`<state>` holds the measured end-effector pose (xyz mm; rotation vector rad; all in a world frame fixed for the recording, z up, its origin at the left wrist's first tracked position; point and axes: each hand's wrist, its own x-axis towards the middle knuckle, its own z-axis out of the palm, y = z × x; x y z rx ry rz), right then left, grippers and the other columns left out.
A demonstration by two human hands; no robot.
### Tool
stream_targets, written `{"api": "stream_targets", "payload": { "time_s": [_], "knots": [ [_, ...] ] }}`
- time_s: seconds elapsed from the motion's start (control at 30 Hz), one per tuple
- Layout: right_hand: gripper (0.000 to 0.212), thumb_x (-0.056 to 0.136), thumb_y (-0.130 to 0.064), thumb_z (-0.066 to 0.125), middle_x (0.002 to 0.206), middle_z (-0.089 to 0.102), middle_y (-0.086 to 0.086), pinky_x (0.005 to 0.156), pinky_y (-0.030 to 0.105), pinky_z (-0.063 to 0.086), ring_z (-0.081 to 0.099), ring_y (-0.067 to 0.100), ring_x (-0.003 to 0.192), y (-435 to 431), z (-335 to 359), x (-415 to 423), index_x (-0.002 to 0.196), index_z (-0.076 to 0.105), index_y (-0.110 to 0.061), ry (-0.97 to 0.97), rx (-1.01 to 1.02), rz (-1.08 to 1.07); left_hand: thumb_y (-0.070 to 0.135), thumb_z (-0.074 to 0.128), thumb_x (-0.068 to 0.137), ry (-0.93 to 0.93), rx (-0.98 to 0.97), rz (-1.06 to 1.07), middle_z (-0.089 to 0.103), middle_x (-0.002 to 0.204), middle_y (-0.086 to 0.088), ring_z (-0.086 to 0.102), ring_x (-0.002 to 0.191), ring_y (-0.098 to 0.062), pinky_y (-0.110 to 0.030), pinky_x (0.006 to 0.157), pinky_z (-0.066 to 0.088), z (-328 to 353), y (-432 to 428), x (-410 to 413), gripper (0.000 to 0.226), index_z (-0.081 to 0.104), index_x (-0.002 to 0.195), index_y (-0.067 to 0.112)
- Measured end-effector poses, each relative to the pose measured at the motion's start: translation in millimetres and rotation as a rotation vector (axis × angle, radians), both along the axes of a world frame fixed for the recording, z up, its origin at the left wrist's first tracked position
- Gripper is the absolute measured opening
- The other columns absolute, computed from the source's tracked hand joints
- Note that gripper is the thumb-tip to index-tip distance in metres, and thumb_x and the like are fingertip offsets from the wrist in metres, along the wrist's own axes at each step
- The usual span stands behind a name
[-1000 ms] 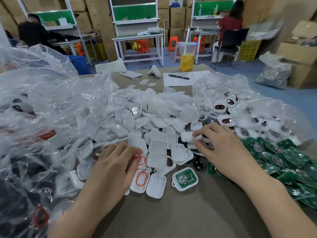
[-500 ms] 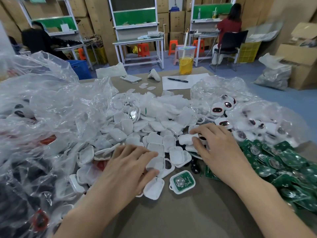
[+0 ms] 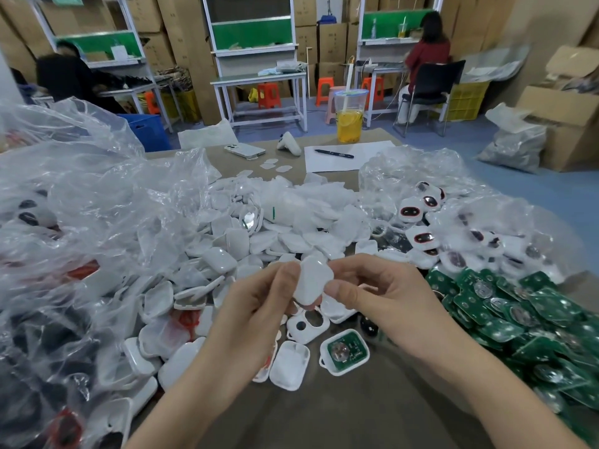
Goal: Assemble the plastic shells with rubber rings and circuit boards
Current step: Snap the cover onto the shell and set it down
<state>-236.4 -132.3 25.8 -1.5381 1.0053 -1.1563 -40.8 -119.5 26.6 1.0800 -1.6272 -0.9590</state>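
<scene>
Lifted off shell pile (image 3: 227,251): left hand (image 3: 256,306), right hand (image 3: 385,296), both grips pinching white shell (image 3: 313,280); board-fitted shell (image 3: 344,351) below.

One pen (image 3: 334,153), one phone (image 3: 245,150) (shells (image 3: 223,259) countless).
</scene>
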Motion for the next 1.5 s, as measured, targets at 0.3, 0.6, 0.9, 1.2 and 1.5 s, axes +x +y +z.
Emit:
{"api": "stream_targets", "payload": {
  "time_s": [0.3,0.6,0.9,1.2,1.5],
  "knots": [
    [0.01,0.07,-0.032,0.079,0.071,0.069,0.002,0.065,0.019,0.052,0.062,0.012,0.065,4.1,7.2,6.0,0.076,0.076,-0.025,-0.128,0.106,0.084,0.059,0.057,0.093,-0.29,-0.191,0.115,0.063,0.114,0.028,0.062,0.103,0.004,-0.004,0.082,0.042,-12.1,5.8,3.9,0.031,0.053,0.124,0.055],
    [0.012,0.07,-0.031,0.078,0.071,0.071,0.007,0.064,0.019,0.052,0.061,0.015,0.065,6.4,13.8,4.6,0.075,0.075,-0.02,-0.136,0.163,0.114,0.063,0.055,0.092,-0.372,-0.32,0.141,0.054,0.119,0.028,0.059,0.103,0.004,-0.002,0.083,0.038,-20.7,1.9,4.6,0.043,0.048,0.133,0.053],
    [0.03,0.077,-0.034,0.085,0.08,0.073,0.002,0.069,0.022,0.054,0.065,0.014,0.072,3.3,9.3,0.1,0.105,0.078,-0.025,-0.211,0.243,0.141,0.046,0.058,0.094,-0.618,-0.595,0.199,0.048,0.113,0.024,0.057,0.097,0.001,-0.007,0.085,0.038,-15.5,1.8,9.2,0.047,0.049,0.139,0.038],
    [0.035,0.066,-0.048,0.083,0.069,0.069,-0.006,0.066,0.027,0.05,0.057,0.014,0.057,-0.8,4.7,-6.7,0.092,0.08,-0.025,-0.042,0.277,0.054,0.035,0.056,0.097,-0.731,-0.827,0.214,0.05,0.116,0.01,0.053,0.092,-0.009,-0.023,0.077,0.044,-18.3,-1.6,9.2,0.046,0.049,0.141,0.026],
    [0.045,0.065,-0.056,0.084,0.068,0.066,0.0,0.065,0.021,0.049,0.058,0.013,0.059,-1.8,2.4,-11.6,0.096,0.079,-0.023,-0.015,0.263,0.087,0.033,0.063,0.096,-0.721,-0.804,0.147,0.06,0.122,0.006,0.06,0.104,-0.017,-0.03,0.092,0.048,-14.6,2.7,10.6,0.042,0.056,0.134,0.019]
  ]
}}
